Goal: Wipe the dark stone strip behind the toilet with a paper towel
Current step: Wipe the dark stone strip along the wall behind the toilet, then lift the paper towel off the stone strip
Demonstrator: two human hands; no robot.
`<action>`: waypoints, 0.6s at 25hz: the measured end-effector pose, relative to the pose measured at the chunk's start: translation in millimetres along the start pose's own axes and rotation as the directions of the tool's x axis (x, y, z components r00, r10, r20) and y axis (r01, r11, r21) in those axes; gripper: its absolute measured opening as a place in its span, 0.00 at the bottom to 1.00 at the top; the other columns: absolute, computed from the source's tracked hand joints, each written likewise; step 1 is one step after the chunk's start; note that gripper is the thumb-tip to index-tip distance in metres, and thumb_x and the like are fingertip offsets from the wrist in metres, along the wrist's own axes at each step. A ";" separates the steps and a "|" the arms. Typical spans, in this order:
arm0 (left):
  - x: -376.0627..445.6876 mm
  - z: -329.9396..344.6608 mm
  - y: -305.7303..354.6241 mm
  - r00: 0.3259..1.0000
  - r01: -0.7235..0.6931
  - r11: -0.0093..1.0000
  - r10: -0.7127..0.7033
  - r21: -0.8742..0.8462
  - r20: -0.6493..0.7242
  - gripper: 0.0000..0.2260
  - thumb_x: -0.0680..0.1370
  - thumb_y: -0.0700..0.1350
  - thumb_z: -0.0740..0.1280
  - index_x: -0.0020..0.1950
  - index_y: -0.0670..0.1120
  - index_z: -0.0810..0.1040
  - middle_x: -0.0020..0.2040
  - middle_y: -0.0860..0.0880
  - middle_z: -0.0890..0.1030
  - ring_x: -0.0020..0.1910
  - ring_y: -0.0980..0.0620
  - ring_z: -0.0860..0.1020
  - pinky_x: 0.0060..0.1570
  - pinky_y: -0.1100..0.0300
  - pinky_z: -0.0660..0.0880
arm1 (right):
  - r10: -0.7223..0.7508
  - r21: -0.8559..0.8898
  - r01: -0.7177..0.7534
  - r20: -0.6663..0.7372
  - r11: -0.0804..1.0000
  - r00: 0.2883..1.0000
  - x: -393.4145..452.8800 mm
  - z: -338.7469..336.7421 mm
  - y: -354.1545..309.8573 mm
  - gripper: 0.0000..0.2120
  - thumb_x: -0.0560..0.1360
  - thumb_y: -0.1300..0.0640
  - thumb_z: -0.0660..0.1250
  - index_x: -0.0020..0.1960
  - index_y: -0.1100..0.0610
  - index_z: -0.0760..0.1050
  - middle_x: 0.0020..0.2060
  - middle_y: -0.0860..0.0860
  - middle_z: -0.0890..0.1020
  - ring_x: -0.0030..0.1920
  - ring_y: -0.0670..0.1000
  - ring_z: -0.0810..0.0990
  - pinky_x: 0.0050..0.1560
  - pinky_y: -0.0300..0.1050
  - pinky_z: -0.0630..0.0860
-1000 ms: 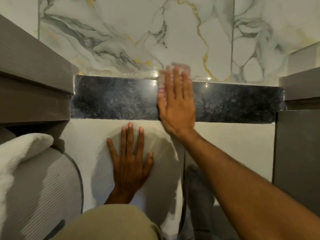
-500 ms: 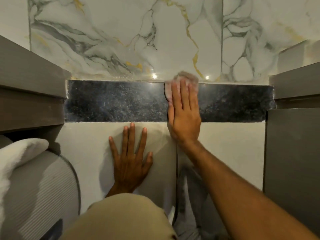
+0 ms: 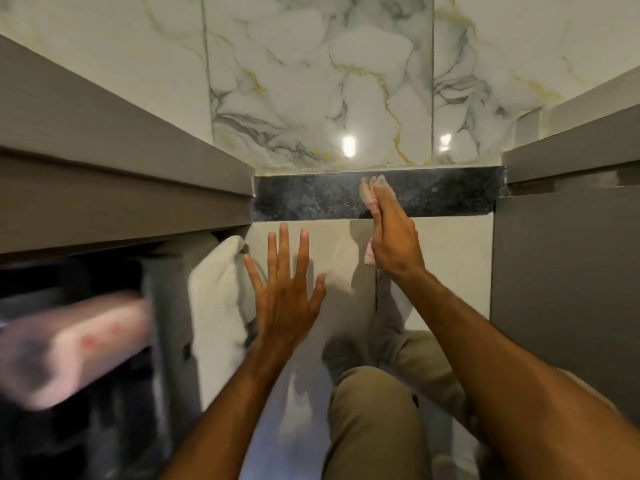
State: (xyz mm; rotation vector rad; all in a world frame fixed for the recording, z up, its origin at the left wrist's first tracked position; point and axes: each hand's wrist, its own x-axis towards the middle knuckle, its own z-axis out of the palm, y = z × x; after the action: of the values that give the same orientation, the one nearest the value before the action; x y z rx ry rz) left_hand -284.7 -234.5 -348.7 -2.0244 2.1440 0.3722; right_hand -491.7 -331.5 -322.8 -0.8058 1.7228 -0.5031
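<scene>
The dark stone strip runs across the wall between two grey cabinets, below the marble tiles. My right hand lies flat against the strip's right half and the pale panel under it, pressing a pinkish-white paper towel to the stone. The towel shows past my fingertips and below my palm. My left hand is spread with fingers apart in front of the pale panel, lower left of the right hand, holding nothing. Whether it touches the panel is unclear.
A grey cabinet projects at the left and another at the right. A white rolled towel stands beside the left cabinet. A blurred pinkish object sits at the lower left. My khaki-clad knees are below.
The view has pulled back from the wall, so the strip looks smaller. My right hand with the towel has slid right and down along the strip. My left hand stays spread on the panel area.
</scene>
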 end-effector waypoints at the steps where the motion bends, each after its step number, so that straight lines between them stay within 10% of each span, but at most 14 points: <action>1: -19.0 -35.9 -1.5 1.000 0.017 1.000 -0.017 -0.015 0.019 0.35 0.88 0.62 0.55 0.91 0.49 0.51 0.90 0.37 0.55 0.89 0.35 0.55 0.84 0.24 0.52 | -0.042 -0.015 0.043 0.028 0.999 0.999 -31.2 -4.1 -27.5 0.26 0.93 0.41 0.53 0.90 0.40 0.58 0.88 0.43 0.65 0.79 0.42 0.67 0.59 0.21 0.77; 4: -81.9 -137.9 -11.6 0.995 0.088 0.996 -0.088 -0.003 0.036 0.33 0.88 0.61 0.51 0.91 0.48 0.51 0.90 0.38 0.53 0.90 0.36 0.54 0.85 0.25 0.53 | -0.210 -0.221 0.225 0.088 0.949 0.974 -130.8 -10.3 -88.3 0.25 0.93 0.54 0.58 0.89 0.46 0.60 0.90 0.46 0.62 0.89 0.49 0.62 0.88 0.47 0.64; 15: -296.0 -251.4 -163.2 0.990 0.107 0.994 -0.107 0.009 0.094 0.33 0.88 0.61 0.50 0.89 0.43 0.60 0.88 0.35 0.59 0.87 0.34 0.61 0.83 0.29 0.63 | -0.232 -0.349 0.320 0.270 0.881 0.934 -407.6 131.6 -124.5 0.27 0.90 0.57 0.63 0.88 0.54 0.63 0.89 0.53 0.64 0.90 0.55 0.61 0.90 0.59 0.64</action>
State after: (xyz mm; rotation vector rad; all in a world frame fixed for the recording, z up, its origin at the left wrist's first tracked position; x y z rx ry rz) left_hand -91.0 -33.7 -33.1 -2.0654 1.9700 0.4384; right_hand -271.1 -108.1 -5.9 -1.3592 1.5229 -0.2459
